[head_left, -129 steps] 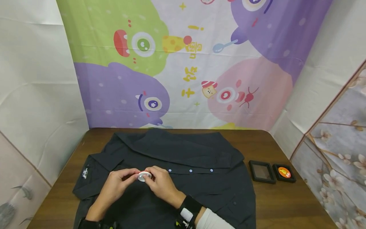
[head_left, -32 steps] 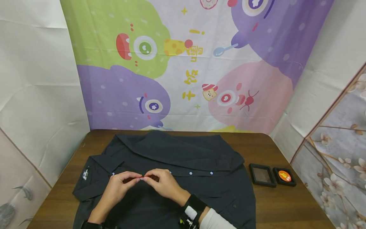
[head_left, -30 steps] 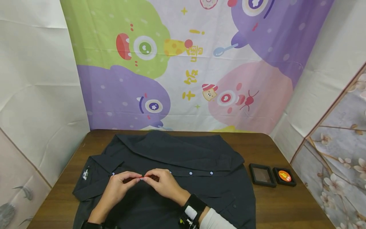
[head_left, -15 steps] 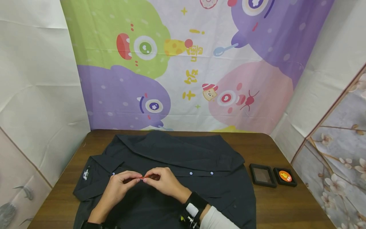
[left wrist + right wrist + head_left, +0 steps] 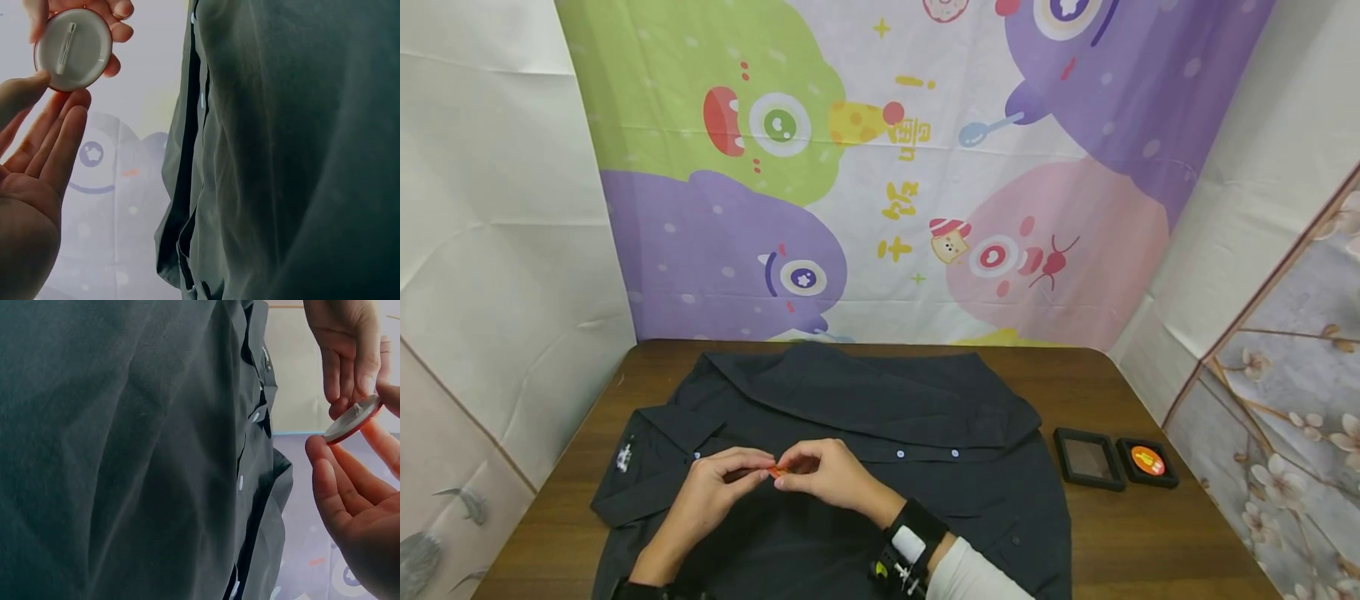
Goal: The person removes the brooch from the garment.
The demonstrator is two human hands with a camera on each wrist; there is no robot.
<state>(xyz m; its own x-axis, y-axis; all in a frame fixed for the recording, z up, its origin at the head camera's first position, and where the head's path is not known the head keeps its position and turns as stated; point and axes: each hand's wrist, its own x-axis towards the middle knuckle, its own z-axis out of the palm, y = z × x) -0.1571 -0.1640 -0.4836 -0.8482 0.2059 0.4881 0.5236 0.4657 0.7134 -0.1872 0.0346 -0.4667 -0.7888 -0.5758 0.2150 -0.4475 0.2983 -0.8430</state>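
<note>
Over the dark shirt (image 5: pixel 887 417), my left hand (image 5: pixel 711 487) and right hand (image 5: pixel 835 479) pinch a round pin badge (image 5: pixel 777 472) from opposite sides. Its orange-red face shows slightly between the fingertips in the head view. The left wrist view shows the badge's pale back (image 5: pixel 84 50) with a metal pin bar (image 5: pixel 66 49), which appears fastened. Seen nearly edge-on in the right wrist view, the badge (image 5: pixel 349 425) has a white back and a red rim. Both hands hold it by the edge, apart from the shirt.
On the wooden table (image 5: pixel 1150 550), right of the shirt, lie a black frame (image 5: pixel 1088 481) and a smaller black case holding an orange badge (image 5: pixel 1147 461). Small pale buttons (image 5: pixel 955 453) line the shirt's placket. A cartoon-printed cloth (image 5: pixel 887 292) hangs behind.
The badge has turned: its white back faced the head camera several seconds ago, then it stood edge-on, and now some orange-red face shows. Both hands stay in nearly the same place.
</note>
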